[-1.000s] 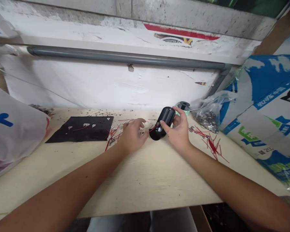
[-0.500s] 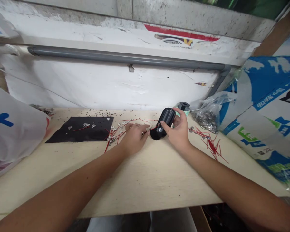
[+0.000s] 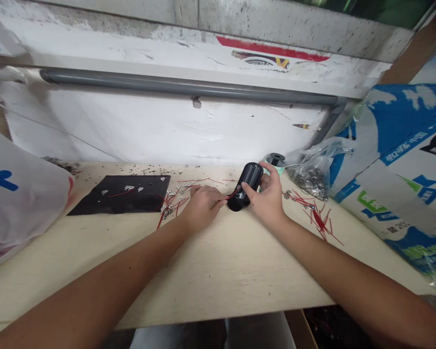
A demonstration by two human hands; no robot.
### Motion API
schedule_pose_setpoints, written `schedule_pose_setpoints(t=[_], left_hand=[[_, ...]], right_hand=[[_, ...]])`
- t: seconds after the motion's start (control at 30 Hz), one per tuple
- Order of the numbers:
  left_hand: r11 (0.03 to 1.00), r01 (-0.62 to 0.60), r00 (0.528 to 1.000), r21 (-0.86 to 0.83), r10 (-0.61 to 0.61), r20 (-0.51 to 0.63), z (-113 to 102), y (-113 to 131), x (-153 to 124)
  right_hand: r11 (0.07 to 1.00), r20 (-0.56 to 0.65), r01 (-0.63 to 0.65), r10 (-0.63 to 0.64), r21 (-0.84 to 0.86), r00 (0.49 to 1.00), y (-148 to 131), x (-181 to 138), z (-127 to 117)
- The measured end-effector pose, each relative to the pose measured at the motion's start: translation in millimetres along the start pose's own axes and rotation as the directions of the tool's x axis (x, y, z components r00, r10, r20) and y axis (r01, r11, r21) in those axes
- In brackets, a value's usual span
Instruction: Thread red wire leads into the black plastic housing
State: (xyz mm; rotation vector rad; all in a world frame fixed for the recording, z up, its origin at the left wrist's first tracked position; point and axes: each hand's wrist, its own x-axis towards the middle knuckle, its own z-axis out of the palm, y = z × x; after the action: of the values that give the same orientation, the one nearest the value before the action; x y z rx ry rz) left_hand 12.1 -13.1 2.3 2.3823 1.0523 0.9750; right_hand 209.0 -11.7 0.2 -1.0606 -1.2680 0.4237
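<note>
Left hand (image 3: 205, 206) bare, fingers slim. Left forearm (image 3: 105, 281) bare up to picture edge, one small round spot (image 3: 131, 267) on upper side, mole-like. Right hand (image 3: 267, 198) bare; right forearm (image 3: 334, 261) likewise, smooth, tapering toward wrist. Trousers (image 3: 256, 334) pale grey, plain-looking cloth, partly visible at bottom edge, rest cut off.

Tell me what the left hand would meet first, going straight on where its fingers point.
Past the red wire at its fingertips, the left hand would probably meet the black case in the right hand; depth is unclear.
</note>
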Motion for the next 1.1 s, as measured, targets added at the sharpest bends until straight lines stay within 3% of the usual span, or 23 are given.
schedule_pose_setpoints(t=[0.2,0.4,0.77,1.1], left_hand=[[0.999,-0.006,0.997,-0.045,0.003,-0.081,-1.6,-1.7,0.6],[0.996,-0.033,0.988,0.078,0.044,-0.145,-2.1,0.8,-0.1],[0.970,-0.133,0.971,0.204,0.169,-0.170,-2.6,9.2,-1.6],[0.959,-0.101,0.972,0.265,0.152,-0.180,-2.9,5.4,-1.7]], right_hand=[[0.999,0.018,-0.025,0.024,0.048,1.000,-0.6,-2.5,2.5],[0.994,0.042,-0.038,0.034,0.107,0.999,-7.9,-7.5,6.3],[0.995,0.051,0.002,-0.007,0.095,0.999,-6.3,-8.7,5.8],[0.992,0.075,-0.001,-0.009,0.124,0.997,-5.2,-11.5,8.1]])
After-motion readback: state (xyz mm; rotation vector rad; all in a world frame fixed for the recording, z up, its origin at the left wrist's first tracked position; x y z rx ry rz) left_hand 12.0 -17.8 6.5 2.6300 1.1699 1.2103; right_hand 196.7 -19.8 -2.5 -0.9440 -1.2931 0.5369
